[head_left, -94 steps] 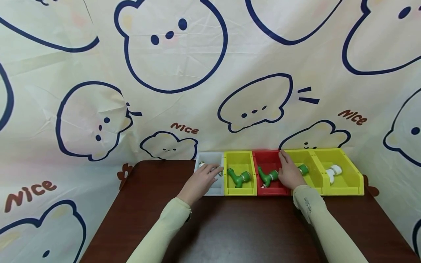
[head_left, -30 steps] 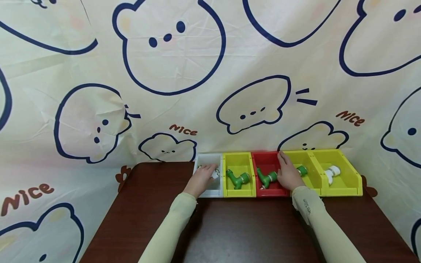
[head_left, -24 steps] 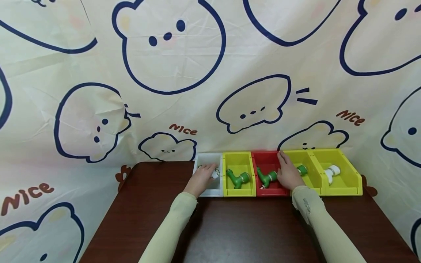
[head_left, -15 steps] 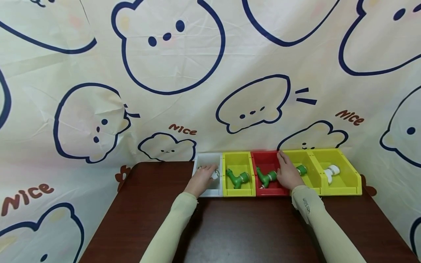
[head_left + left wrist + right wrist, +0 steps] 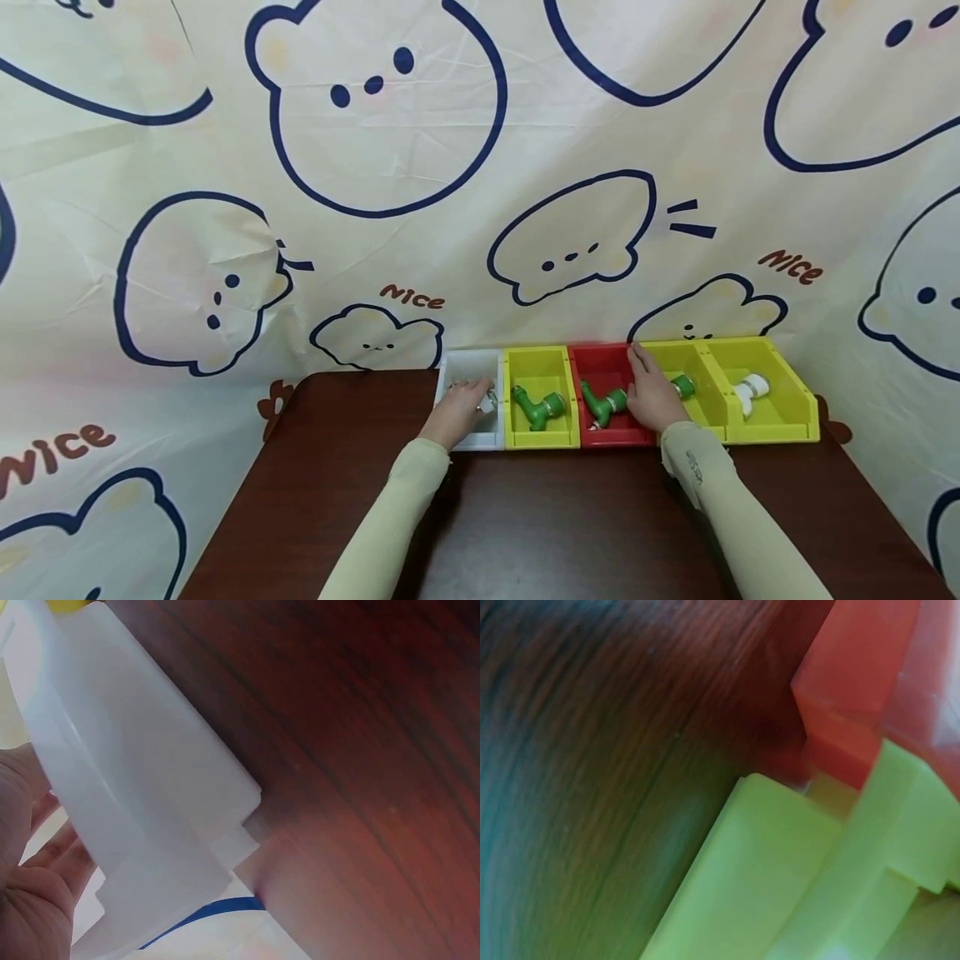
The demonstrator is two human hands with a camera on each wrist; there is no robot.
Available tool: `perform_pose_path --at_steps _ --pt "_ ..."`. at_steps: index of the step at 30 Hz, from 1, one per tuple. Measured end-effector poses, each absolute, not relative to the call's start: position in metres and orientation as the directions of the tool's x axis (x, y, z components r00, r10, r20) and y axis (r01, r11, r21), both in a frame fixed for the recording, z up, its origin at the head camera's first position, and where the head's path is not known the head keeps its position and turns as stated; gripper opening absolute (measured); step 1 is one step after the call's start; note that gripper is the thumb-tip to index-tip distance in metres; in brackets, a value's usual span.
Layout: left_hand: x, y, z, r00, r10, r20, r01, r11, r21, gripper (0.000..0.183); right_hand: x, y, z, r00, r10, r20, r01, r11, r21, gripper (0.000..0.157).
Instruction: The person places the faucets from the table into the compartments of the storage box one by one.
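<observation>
My left hand (image 5: 455, 414) reaches down into the white bin (image 5: 491, 439) at the left end of the row. Beside its fingertips lies a small white-and-metal piece (image 5: 487, 402); whether the fingers pinch it is hidden. In the left wrist view, the bent fingers (image 5: 64, 859) show behind the wall of the white bin (image 5: 150, 750). My right hand (image 5: 654, 396) rests with straight fingers along the rim between the red bin (image 5: 611, 437) and the yellow bin to its right. Green branched pipe fittings lie in the red bin (image 5: 602, 405) and the left yellow bin (image 5: 538, 408).
Another green fitting (image 5: 683, 385) shows beside the right hand. A white fitting (image 5: 750, 390) lies in the rightmost yellow bin (image 5: 791, 431). The bins stand at the back of the dark wooden table (image 5: 555, 517), against a cloth (image 5: 420, 250) printed with cartoon faces.
Since about three seconds ago, my left hand has moved from above the white bin down into it. Lately it has hardly moved. The right hand stays on the rim; the view shifted slightly.
</observation>
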State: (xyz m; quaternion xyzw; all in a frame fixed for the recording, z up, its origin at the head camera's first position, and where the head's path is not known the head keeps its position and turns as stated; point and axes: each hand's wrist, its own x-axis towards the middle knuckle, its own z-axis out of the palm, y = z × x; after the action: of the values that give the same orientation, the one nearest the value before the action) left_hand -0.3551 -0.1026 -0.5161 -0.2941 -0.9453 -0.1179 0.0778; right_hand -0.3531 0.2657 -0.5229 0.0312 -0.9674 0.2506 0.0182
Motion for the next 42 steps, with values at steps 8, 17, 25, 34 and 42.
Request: perform_pose_path --at_steps 8,17,25,34,42 --pt "-0.3541 -0.1019 -0.5189 -0.818 0.544 0.188 0.572 0.803 0.168 0.049 -0.3514 0.2640 -0.5212 -0.998 -0.048 0.030 -0.056 0.871 -0.487 0.072" --pt "-0.3539 -0.0995 -0.5218 -0.810 0.555 0.189 0.581 0.804 0.128 0.044 -0.3525 0.2642 -0.5223 -0.998 -0.048 0.035 -0.059 0.872 -0.486 0.073" --pt "-0.3555 -0.0967 -0.5230 -0.802 0.563 0.198 0.587 0.804 0.093 0.043 -0.3516 0.2668 -0.5206 -0.997 -0.057 0.043 -0.071 0.874 -0.481 0.072" --pt "-0.3557 -0.0965 -0.5235 -0.797 0.571 0.196 0.594 0.800 0.085 0.041 -0.3517 0.2666 -0.5219 -0.998 -0.052 0.043 -0.066 0.873 -0.483 0.072" --pt "-0.3543 -0.0977 -0.5227 -0.791 0.580 0.194 0.600 0.798 0.058 0.038 -0.3517 0.2662 -0.5231 -0.998 -0.047 0.039 -0.060 0.873 -0.485 0.072"
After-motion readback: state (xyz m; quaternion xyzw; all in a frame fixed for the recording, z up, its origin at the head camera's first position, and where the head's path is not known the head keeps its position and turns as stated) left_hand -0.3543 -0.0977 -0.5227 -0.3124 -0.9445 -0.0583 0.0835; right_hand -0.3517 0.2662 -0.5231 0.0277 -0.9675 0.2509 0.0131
